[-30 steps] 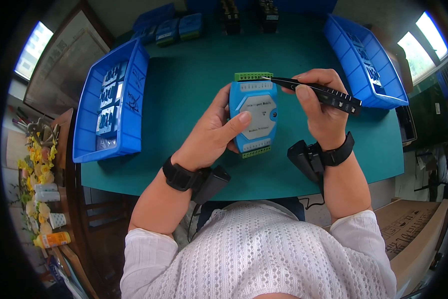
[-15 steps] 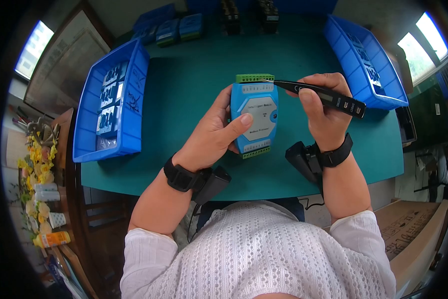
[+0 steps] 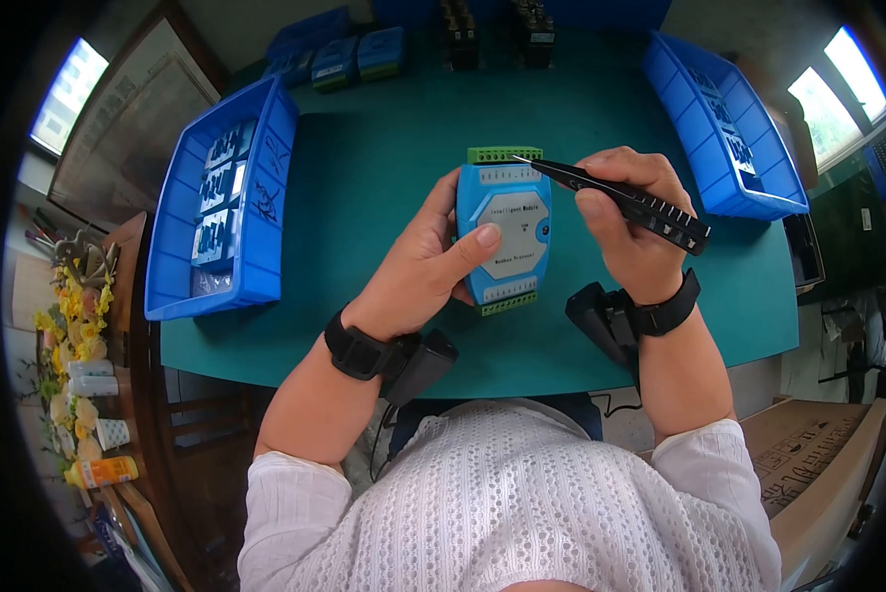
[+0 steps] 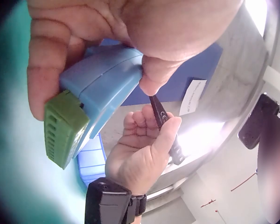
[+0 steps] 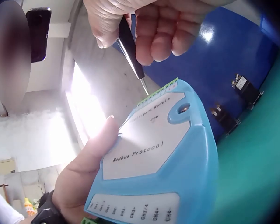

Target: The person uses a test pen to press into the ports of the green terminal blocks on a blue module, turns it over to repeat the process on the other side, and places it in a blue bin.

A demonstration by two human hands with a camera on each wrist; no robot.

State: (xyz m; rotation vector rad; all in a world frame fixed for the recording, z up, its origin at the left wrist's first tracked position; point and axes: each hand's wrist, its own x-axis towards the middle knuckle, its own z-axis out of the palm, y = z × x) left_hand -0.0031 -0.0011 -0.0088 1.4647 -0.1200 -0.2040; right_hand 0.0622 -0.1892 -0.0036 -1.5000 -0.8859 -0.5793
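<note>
In the head view my left hand point(image 3: 413, 261) holds a light blue module point(image 3: 507, 237) upright over the table, thumb on its grey label and fingers behind it. A green terminal block point(image 3: 502, 155) runs along its top edge, another point(image 3: 510, 304) along its bottom. My right hand point(image 3: 635, 255) pinches a black voltage tester pen point(image 3: 621, 193) between thumb and fingers. Its thin metal tip is right at the top block's row of holes. The right wrist view shows the tester's shaft point(image 5: 133, 53) slanting down to that block. Dark wrist cameras sit on both wrists.
Blue bins point(image 3: 270, 247) point(image 3: 774, 202) with modules inside stand left and right on the green table point(image 3: 384, 158). More blue modules point(image 3: 379, 54) and two dark upright devices point(image 3: 532, 35) lie at the back. An open carton point(image 3: 808, 464) is at lower right.
The tester pen has rolled in my right fingers, its display face showing half a second ago and a ridged side now. Its tip has shifted slightly left along the terminal block. My left hand stays put.
</note>
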